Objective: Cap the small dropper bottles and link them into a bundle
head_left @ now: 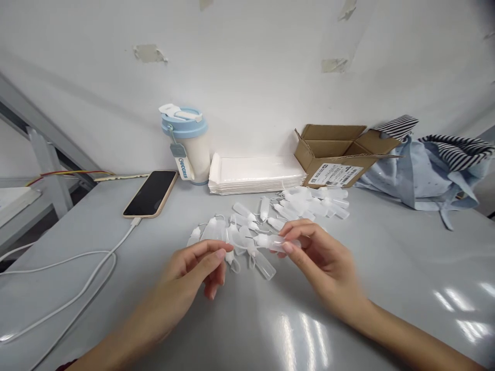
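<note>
Evidently, one small bottle (275, 242) is being held above the table (232, 330) by the right hand (323, 257), pinched between thumb and fingers at its body, while its thin needle (249, 237) is being pointed toward the left; the left hand (195, 265) is being held near the loose bottles (265, 265), its thumb and forefinger drawn together, though whether anything is being gripped there cannot be told; judging by the translucent, plastic-looking walls, something very light, smooth and slightly squeezable is being handled, rather slippery perhaps, with the needle being the likeliest part to bend; a hold is best being taken on the body or the white collar (262, 240), with the needle being left untouched; as for numbers, one bottle is being held in the right hand, and well over a dozen are being left on the table, an exact count being prevented by overlap; one phone (150, 193), one cup (199, 154), one stack of white packets (255, 175), one cardboard box (335, 174) and one blue bag (415, 180) are also being seen.
</note>
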The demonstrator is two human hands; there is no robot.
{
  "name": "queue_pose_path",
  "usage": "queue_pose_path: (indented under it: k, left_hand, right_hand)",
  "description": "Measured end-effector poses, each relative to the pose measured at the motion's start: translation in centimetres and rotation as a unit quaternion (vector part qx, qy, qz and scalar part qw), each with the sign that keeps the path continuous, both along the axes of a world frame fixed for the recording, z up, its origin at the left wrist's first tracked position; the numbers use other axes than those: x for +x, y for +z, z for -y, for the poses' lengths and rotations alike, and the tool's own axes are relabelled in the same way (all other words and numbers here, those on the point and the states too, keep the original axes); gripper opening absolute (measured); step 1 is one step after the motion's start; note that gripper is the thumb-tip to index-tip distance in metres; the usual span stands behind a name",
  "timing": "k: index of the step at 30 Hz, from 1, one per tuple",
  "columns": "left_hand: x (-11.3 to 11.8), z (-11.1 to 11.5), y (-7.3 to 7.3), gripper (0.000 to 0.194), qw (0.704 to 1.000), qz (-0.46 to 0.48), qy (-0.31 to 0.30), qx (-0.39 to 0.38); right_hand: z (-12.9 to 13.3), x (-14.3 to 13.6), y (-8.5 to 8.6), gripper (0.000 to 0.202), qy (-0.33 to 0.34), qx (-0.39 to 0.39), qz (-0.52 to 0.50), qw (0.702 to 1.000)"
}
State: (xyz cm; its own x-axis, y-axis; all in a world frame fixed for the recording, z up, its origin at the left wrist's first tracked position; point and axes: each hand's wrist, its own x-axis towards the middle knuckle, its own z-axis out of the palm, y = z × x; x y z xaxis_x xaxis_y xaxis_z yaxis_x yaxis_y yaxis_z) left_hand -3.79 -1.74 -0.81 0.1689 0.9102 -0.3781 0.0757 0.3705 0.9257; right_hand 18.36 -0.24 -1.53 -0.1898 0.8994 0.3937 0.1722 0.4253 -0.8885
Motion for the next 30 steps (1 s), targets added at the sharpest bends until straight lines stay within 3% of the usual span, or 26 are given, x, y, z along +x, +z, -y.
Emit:
queue_pose_path:
  k: [3, 6, 19, 30]
  left_hand:
    - [0.22, 0.14, 0.05, 0.031, 0.999, 0.028, -0.027, -0.027]
    - [0.33, 0.18, 0.10, 0.031, 0.998, 0.038, -0.024, -0.036]
    - [0.30, 0.01, 0.14, 0.031, 0.999, 0.011, -0.029, -0.037]
    - [0.15, 0.49, -0.05, 0.027, 0.995, -0.026, -0.095, 0.015]
  right_hand:
    - [-0.21, -0.25, 0.05, 0.004, 0.039, -0.099, -0.056, 0.993]
    - [-0.31, -0.35, 0.19, 0.008, 0.061, -0.145, -0.063, 0.986]
    - [-0.17, -0.27, 0.06, 0.002, 0.043, -0.104, -0.067, 0.991]
    - [0.10, -0.48, -0.16, 0.003, 0.075, -0.115, -0.063, 0.988]
